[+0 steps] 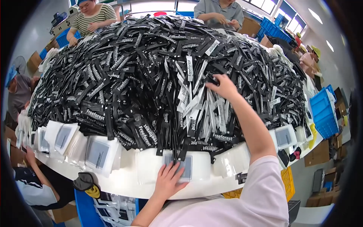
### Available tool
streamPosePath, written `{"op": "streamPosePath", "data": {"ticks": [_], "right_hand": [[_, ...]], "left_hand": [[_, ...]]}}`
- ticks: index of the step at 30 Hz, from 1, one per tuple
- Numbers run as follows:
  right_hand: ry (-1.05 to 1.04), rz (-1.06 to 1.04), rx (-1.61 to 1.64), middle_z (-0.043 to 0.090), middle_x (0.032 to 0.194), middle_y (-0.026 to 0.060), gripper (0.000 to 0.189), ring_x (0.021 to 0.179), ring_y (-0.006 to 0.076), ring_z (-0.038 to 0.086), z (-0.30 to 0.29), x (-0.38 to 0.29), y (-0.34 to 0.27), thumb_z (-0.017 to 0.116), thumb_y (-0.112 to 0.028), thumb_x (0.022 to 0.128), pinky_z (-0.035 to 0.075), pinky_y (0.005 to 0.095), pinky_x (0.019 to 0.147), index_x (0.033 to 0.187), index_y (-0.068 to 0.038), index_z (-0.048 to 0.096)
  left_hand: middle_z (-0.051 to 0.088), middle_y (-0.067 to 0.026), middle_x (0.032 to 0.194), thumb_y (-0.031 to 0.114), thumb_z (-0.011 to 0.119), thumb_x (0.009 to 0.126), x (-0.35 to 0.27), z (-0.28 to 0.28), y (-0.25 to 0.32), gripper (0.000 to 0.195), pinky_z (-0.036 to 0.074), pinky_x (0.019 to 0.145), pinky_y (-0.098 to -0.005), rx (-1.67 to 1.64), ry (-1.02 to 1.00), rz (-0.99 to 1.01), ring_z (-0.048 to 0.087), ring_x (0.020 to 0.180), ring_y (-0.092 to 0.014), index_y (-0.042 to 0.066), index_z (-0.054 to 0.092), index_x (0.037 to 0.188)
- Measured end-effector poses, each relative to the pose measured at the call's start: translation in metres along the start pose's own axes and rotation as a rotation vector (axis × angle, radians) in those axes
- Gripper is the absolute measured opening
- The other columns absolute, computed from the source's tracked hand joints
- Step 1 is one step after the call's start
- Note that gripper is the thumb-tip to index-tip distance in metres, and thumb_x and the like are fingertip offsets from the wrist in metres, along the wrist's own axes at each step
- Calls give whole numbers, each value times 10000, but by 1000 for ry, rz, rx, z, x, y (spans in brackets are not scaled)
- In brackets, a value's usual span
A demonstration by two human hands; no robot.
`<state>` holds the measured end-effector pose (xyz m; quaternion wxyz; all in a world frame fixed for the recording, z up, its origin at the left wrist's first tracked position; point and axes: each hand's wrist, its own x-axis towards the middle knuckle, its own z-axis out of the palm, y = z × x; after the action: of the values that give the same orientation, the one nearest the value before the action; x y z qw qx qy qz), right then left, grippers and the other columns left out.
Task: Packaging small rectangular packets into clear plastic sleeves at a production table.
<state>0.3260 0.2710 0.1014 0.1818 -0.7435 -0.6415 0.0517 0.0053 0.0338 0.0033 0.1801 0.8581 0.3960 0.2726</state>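
A broad heap of flat black packets (119, 71) with white lettering covers most of the white table (124, 184). My right hand (225, 86) reaches into it right of centre, thumb and forefinger around a dark packet; whether they grip it cannot be told. White packets (195, 99) lie just left of and below that hand. My left hand (169, 180) rests palm down, fingers spread, on a clear plastic bag (198, 167) with a grey printed panel at the near table edge. Its fingertips touch the lower ends of black packets that overhang the bag.
Stacks of printed plastic bags (97, 154) stand along the near edge, with more bags (232, 160) at right. Co-workers (93, 17) sit around the table. A blue crate (324, 112) is at right, a yellow crate (287, 183) below the edge. A grey-and-yellow pouch (86, 184) hangs near left.
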Motion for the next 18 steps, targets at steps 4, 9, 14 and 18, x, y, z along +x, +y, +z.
{"op": "streamPosePath", "data": {"ticks": [4, 9, 14, 18], "right_hand": [[265, -137, 71, 581, 659, 171, 352, 633, 329, 575, -35, -24, -3, 572, -341, 814, 437, 390, 585, 739, 3, 589], [-245, 98, -309, 643, 798, 147, 450, 769, 316, 628, -33, -78, -53, 598, -454, 756, 502, 372, 701, 817, -11, 646], [-303, 76, -277, 631, 926, 165, 472, 848, 304, 618, -7, -75, -16, 703, -376, 674, 495, 374, 751, 958, -7, 621], [-197, 53, 402, 592, 1023, 170, 624, 897, 226, 579, -4, -68, 12, 701, -337, 707, 444, 302, 792, 1196, -12, 489]], "left_hand": [[481, -144, 1236, 332, 685, 698, -1, -8, 1, 529, 317, 957, -465, -89, 45, 7, 467, 1100, -333, 59, 541, 1128], [540, -178, 1122, 155, 648, 739, 13, 0, -2, 403, 411, 891, -409, -108, 124, -129, 493, 1040, -385, -3, 531, 1092], [569, -152, 877, 80, 613, 751, 78, -11, -6, 172, 448, 746, -368, -198, 110, -81, 533, 857, -325, -10, 583, 894], [558, -133, 819, 47, 582, 759, 112, 7, -18, 80, 444, 704, -347, -164, 148, 17, 528, 811, -297, -11, 585, 813]]}}
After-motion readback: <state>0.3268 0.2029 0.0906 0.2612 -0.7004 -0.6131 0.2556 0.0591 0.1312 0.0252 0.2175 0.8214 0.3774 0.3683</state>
